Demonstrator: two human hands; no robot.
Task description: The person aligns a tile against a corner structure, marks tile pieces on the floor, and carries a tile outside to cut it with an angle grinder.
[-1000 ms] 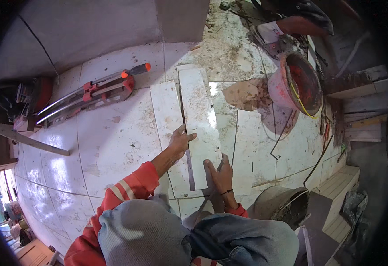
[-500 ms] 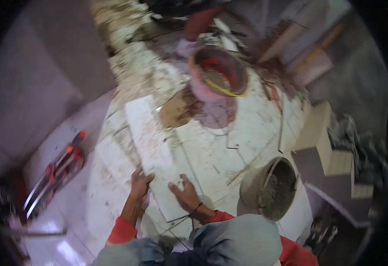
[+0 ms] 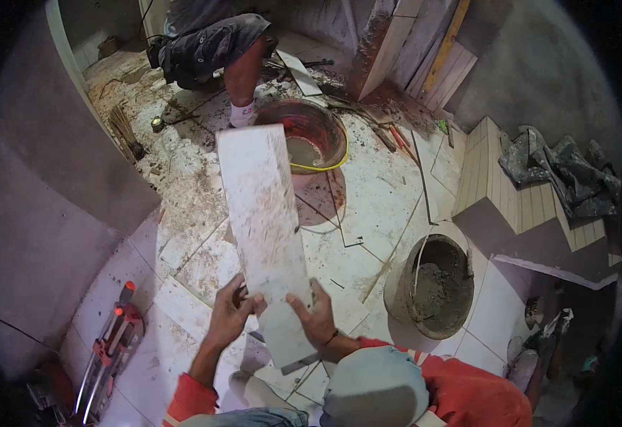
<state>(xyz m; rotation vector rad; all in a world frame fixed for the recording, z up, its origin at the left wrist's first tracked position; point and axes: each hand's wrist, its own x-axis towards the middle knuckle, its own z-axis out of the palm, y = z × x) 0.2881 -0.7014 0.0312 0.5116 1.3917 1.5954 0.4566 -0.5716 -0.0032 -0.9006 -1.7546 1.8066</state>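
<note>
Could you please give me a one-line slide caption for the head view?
Both hands, left hand and right hand, hold a long pale tile strip above the tiled floor.

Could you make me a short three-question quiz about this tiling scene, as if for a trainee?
1. True or false: both the left hand and the right hand grip the long white rectangular tile strip.
2. Which container lies nearer the right hand? A: the grey bucket of mortar; B: the round red basin.
3. Fill in: the red manual tile cutter lies on the person's ___ side.

Key: 1 true. 2 A. 3 left.
</note>
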